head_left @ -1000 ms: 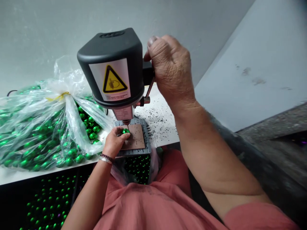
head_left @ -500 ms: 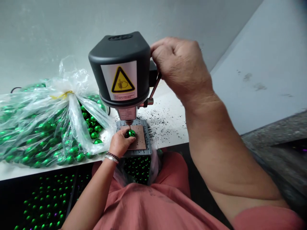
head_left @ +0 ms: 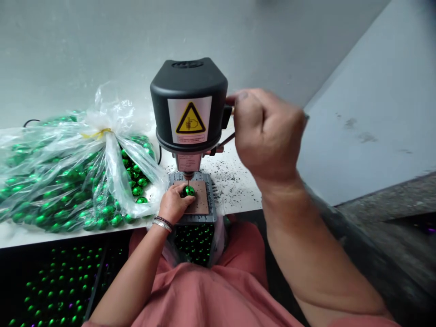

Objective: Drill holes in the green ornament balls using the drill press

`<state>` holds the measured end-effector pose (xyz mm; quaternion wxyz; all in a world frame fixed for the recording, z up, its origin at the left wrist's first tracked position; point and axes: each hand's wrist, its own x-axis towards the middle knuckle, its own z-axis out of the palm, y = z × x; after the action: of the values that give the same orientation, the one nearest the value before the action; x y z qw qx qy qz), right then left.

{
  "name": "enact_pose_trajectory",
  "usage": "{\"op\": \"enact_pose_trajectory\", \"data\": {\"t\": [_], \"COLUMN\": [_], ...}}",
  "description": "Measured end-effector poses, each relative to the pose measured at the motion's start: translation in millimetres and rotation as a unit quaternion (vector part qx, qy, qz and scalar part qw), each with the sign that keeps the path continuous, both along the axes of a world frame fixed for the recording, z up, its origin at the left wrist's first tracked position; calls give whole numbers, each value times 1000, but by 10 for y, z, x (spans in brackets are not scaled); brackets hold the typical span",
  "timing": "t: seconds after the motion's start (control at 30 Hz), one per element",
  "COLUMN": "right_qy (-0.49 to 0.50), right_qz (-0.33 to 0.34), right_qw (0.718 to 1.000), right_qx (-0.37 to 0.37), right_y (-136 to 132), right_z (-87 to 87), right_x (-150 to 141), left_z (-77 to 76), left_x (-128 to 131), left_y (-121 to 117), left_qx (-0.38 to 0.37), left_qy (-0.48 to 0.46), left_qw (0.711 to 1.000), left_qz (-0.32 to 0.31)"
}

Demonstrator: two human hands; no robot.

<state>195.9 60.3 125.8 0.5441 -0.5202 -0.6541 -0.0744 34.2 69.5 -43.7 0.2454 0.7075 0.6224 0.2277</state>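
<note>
A small black bench drill (head_left: 189, 106) with a yellow warning label stands on the white table (head_left: 238, 181). My left hand (head_left: 174, 203) pinches a shiny green bead (head_left: 189, 191) on the brown pad (head_left: 200, 200) of the drill's base, right under the bit. My right hand (head_left: 267, 134) is closed in a fist around the drill's feed lever at the machine's right side; the lever is mostly hidden by the fingers.
A clear plastic bag (head_left: 68, 177) full of green beads lies on the table left of the drill. Dark shavings (head_left: 231, 175) are scattered right of the base. Below the table edge, more green beads (head_left: 51, 290) fill a dark container and a bag (head_left: 195, 240) under the drill.
My right hand has swung the lever down and toward me, from above the drill head to beside it. The left hand keeps the bead under the bit.
</note>
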Motion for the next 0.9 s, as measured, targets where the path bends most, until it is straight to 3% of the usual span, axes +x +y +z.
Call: {"op": "enact_pose_trajectory", "data": {"t": [0.1, 0.3, 0.9], "right_qy": [-18, -94, -68], "right_qz": [-28, -75, -68], "right_qw": [995, 983, 976], "right_qx": [93, 139, 198], "right_y": [-145, -306, -316], "right_z": [-235, -555, -853], "right_x": [-15, 2, -57], "left_z": [5, 43, 29], "left_x": [-4, 1, 9], "left_y": [-2, -27, -44], "left_qx": [-1, -1, -1], "left_qy": [1, -8, -23], "left_qw": [1000, 1000, 1000], "left_qz": [1, -4, 1]}}
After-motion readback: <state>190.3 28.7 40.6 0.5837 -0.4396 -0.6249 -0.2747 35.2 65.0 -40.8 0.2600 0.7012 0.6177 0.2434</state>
